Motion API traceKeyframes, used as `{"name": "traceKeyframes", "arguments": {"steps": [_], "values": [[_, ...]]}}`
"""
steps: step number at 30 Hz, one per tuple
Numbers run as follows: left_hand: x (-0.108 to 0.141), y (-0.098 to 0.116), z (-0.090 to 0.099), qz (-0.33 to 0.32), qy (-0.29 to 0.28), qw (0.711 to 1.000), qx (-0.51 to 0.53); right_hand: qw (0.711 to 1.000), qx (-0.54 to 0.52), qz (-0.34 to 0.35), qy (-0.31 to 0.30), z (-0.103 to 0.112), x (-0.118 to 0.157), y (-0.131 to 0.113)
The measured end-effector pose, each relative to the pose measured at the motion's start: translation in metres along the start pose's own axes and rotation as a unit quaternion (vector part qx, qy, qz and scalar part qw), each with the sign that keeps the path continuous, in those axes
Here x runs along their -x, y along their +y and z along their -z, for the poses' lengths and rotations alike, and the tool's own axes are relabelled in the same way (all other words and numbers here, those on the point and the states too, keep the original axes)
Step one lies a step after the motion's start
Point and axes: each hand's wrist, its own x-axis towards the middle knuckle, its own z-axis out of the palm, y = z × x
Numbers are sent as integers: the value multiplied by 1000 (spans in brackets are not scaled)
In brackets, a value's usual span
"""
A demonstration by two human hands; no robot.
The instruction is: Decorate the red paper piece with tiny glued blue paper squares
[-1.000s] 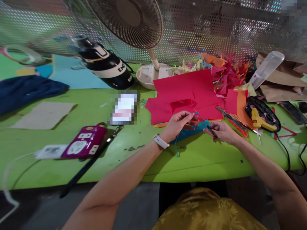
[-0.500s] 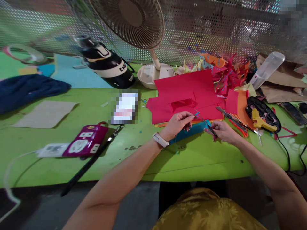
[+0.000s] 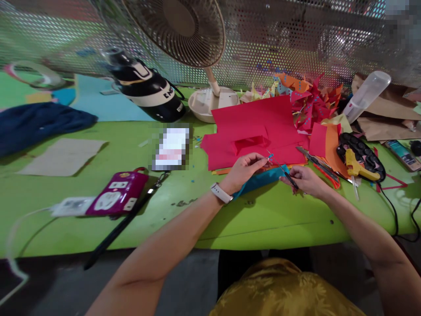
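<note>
My left hand, with a white watch band on its wrist, pinches a small blue paper strip between thumb and fingertips. My right hand is closed round the dark handle of slim scissors. Their thin metal blades point up and left toward the blue strip. Whether the blades touch it I cannot tell. Below and between both hands lies a larger blue paper piece, partly covered by my left hand. Red paper sheets are stacked just behind my hands.
Right of my right hand lie orange-handled scissors, a yellow glue gun and a black palette. Cut paper shapes pile up behind. A fan, a bottle, a phone and a purple pouch stand or lie leftward.
The blue strip in my left hand has shifted slightly, and the thin end dangling below that hand no longer shows there. The far-right phone's screen has lit up. My right hand has hardly moved.
</note>
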Motion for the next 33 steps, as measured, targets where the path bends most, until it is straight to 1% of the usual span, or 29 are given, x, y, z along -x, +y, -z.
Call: {"name": "traceKeyframes", "arguments": {"steps": [5,14,20,33], "values": [[2,4,-1,-26,-3,999,-21,1000,-6,5,0,-1,-1,2],[1,0,0,25,-21,999,15,1000,13,8,-4,1,-1,4],[-1,-1,2,18,-30,999,4,1000,28,5,-4,1,0,2],[0,-1,1,22,-21,999,27,1000,18,8,0,2,-2,7]]}}
